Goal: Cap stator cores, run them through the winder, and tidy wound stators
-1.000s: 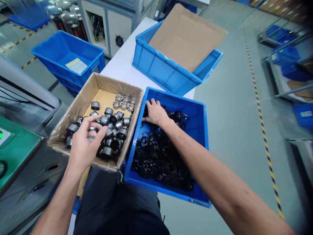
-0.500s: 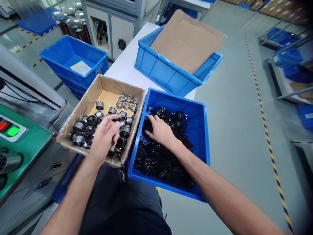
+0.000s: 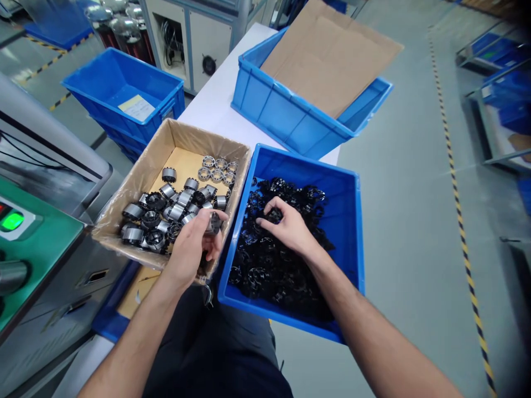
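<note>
My left hand [image 3: 194, 243] is closed around a motor stator core [image 3: 214, 223], a steel ring with black plastic ends, held over the right side of the lined cardboard box [image 3: 120, 213]. Below it in that box lie several similar stator cores [image 3: 176, 212] in a loose heap. Bare steel rings [image 3: 216, 175] stand in rows near the box's far right corner. My right hand [image 3: 290, 226] reaches into the blue bin [image 3: 352, 243], thumb and forefinger curled around a black plastic ring [image 3: 272, 216]. Many dark ring parts [image 3: 265, 276] fill the bin around it.
Behind the bin, a blue crate [image 3: 274, 110] with a cardboard sheet [image 3: 332, 55] on it stands on a white table [image 3: 215, 102]. Stacked blue crates [image 3: 124, 83] are at the far left. A green-topped machine [image 3: 45, 243] borders the left side.
My left hand has picked up a stator core and moved right, towards the box's edge. My right hand has shifted slightly right and its fingers have curled in around a black ring.
</note>
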Demonstrator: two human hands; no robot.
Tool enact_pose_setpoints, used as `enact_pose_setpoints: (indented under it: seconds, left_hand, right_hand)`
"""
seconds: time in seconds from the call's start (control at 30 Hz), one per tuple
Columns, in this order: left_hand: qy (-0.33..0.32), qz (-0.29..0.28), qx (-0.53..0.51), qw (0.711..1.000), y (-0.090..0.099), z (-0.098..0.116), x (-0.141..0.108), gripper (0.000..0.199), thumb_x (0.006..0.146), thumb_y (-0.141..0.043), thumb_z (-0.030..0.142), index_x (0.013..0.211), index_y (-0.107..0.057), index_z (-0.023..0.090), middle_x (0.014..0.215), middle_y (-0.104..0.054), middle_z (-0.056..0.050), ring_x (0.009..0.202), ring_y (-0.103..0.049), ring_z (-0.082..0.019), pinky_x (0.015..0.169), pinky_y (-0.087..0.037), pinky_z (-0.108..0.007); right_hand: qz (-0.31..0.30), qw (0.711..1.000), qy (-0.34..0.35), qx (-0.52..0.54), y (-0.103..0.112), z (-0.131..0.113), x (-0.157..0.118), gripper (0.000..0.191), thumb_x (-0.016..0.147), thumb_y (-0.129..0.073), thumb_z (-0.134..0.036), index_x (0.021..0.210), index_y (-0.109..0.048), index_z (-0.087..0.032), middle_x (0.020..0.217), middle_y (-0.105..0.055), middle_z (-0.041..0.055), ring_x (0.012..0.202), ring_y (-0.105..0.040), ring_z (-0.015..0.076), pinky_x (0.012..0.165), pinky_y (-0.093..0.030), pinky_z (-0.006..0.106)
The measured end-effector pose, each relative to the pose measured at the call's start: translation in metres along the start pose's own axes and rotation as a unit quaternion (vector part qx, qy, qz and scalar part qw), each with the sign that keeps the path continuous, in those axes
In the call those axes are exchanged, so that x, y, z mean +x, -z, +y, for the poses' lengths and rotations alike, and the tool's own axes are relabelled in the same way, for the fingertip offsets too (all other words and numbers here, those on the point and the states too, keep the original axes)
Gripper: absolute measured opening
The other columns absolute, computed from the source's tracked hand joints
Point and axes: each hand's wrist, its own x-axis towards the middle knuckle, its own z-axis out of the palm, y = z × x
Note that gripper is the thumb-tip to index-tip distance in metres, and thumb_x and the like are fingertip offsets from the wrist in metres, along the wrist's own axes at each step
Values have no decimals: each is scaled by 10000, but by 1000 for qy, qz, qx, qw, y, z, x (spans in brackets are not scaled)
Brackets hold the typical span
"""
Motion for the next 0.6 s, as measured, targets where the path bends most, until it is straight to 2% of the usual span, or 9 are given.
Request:
enact_pose_setpoints:
  seconds: [0.07, 0.13, 0.23, 0.27, 0.33, 0.43, 0.5, 0.53, 0.6]
  left_hand:
    - [-10, 15, 3, 1000, -1, -1, 0, 655, 993, -770, 839, 1022, -704, 188, 608, -562, 51, 502, -475, -91, 473, -391, -185]
    - [-22, 31, 5, 999, -2, -1, 0, 637, 992, -783, 827, 945, -676, 201, 672, -596, 35, 541, -504, -94, 473, -389, -181]
    - [-25, 25, 19, 999, -2, -2, -1, 603, 948, -895, 747, 886, -621, 214, 723, -602, 45, 542, -482, -78, 467, -360, -177]
    - [-22, 17, 28, 999, -2, -3, -2, 585, 925, -942, 705, 895, -612, 222, 681, -569, 66, 520, -446, -73, 464, -341, -178]
    - [-16, 0, 57, 998, -2, -4, -4, 559, 882, -1019, 610, 921, -605, 236, 597, -490, 105, 489, -374, -67, 467, -310, -180]
    - [-23, -38, 94, 995, 0, -6, -5, 486, 897, -1033, 521, 983, -648, 238, 598, -469, 115, 505, -357, -66, 488, -300, -190]
    - [-40, -66, 102, 992, 2, -8, -6, 430, 960, -983, 537, 1083, -695, 243, 628, -489, 110, 508, -375, -68, 501, -317, -204]
    - [-51, -73, 103, 991, 4, -10, -6, 427, 977, -967, 547, 1130, -707, 246, 633, -491, 110, 508, -380, -71, 505, -324, -210]
    - [-84, -65, 92, 990, 7, -14, -6, 432, 988, -957, 560, 1140, -706, 242, 631, -472, 112, 504, -363, -70, 506, -325, -218]
  right_hand:
    - [21, 998, -33, 56, 4, 6, -1, 320, 914, -762, -517, 963, -579, -259, 889, -700, 16, 742, -732, 235, 688, -610, 372]
    - [37, 992, -55, 104, 8, 9, -1, 357, 930, -728, -573, 1039, -624, -250, 879, -719, 16, 681, -745, 231, 577, -586, 346]
    - [47, 986, -47, 150, 15, 2, -2, 424, 914, -772, -560, 1176, -751, -227, 1022, -817, 67, 797, -799, 241, 595, -606, 328]
    - [50, 986, -38, 156, 17, -4, -3, 414, 897, -811, -559, 1143, -792, -226, 1040, -833, 74, 824, -795, 236, 615, -604, 321]
    - [41, 983, -25, 178, 22, -21, -6, 380, 854, -907, -570, 994, -833, -225, 927, -822, 53, 744, -733, 202, 594, -558, 305]
    - [-23, 957, -9, 290, 20, -58, -14, 400, 808, -1026, -573, 924, -846, -235, 759, -748, -8, 549, -590, 148, 491, -463, 295]
    - [-56, 925, 53, 372, 11, -83, -16, 401, 787, -1077, -560, 919, -865, -247, 829, -781, -1, 620, -646, 162, 559, -531, 314]
    - [-55, 912, 101, 394, 6, -93, -16, 405, 784, -1088, -579, 909, -880, -254, 890, -803, 12, 725, -700, 182, 660, -589, 336]
    - [-27, 896, 191, 400, -6, -106, -14, 420, 795, -1080, -648, 923, -926, -279, 945, -802, 27, 906, -726, 209, 857, -615, 375]
